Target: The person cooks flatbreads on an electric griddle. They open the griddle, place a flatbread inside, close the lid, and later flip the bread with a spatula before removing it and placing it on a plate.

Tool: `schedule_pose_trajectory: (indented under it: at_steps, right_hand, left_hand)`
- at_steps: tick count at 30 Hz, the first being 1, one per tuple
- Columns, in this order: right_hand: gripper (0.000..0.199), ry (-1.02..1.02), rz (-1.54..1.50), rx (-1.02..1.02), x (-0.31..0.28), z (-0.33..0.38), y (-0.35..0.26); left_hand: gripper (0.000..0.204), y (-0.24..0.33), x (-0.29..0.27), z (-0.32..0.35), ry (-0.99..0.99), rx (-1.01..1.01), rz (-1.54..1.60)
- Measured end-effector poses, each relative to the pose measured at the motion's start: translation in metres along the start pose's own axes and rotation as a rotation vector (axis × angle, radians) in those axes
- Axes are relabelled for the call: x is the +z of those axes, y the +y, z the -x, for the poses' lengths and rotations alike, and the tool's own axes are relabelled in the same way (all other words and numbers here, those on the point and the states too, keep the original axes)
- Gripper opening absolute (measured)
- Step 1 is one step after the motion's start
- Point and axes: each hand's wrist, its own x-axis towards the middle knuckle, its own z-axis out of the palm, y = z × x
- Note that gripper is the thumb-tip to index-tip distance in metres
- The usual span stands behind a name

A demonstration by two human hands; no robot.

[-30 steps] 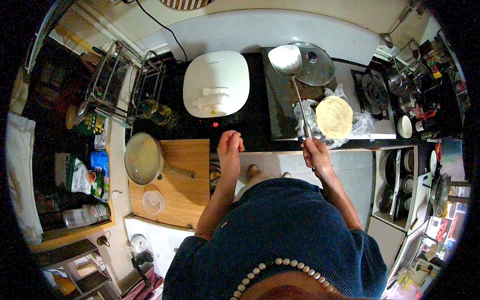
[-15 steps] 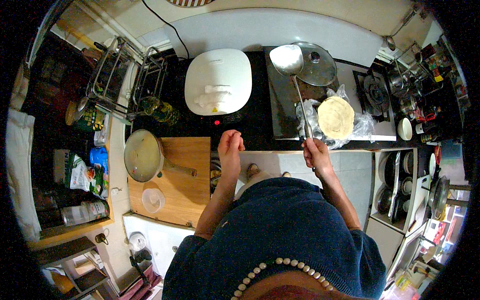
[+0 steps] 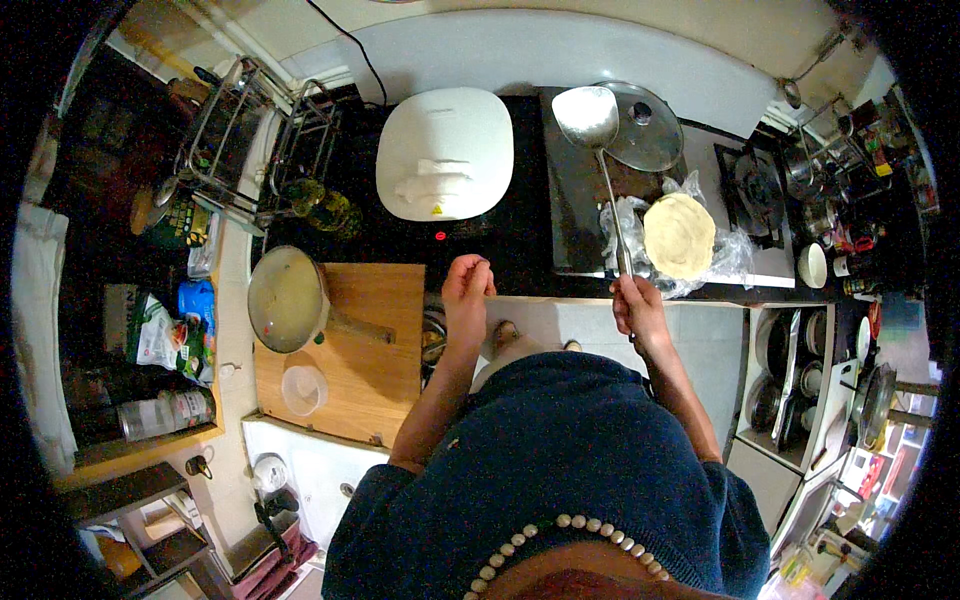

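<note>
I see R hand (image 3: 638,312) w/ fingers wrapped round the handle end of a long metal spatula (image 3: 597,140), its blade lying up over the flat dark griddle (image 3: 575,195) beside a glass lid (image 3: 645,128). Round flat dough disc (image 3: 679,235) sits on clear plastic wrap (image 3: 735,255) just R of the spatula shaft, at the desk (image 3: 520,255) front edge. L hand (image 3: 467,290) holds nothing, fingers loosely curled, resting at the desk edge between a wooden cutting board (image 3: 375,340) w/ a saucepan (image 3: 286,298) and the griddle; white rice cooker (image 3: 445,152) behind it.
</note>
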Motion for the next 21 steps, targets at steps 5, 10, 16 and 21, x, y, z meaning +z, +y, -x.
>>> schedule_pose_trajectory:
  at_steps: [5, 10, 16, 21]
  right_hand:
    - [0.031, -0.014, -0.004, -0.006, 0.0025, 0.0007, -0.0012]
    - [0.032, -0.009, 0.006, -0.002, 0.0024, -0.0015, -0.0013]
    - [0.032, -0.010, 0.014, -0.008, 0.0027, -0.0034, -0.0001]
    - [0.032, -0.009, 0.014, -0.008, 0.0043, -0.0046, -0.0011]
  left_hand:
    - [0.006, 0.0035, -0.0006, 0.0003, 0.003, -0.021, 0.002]
    - [0.006, 0.0015, 0.0003, -0.0010, -0.015, -0.022, 0.002]
    - [0.006, 0.0007, 0.0005, -0.0034, -0.021, -0.039, -0.002]
    - [0.006, 0.0004, 0.0002, -0.0056, -0.027, -0.011, -0.018]
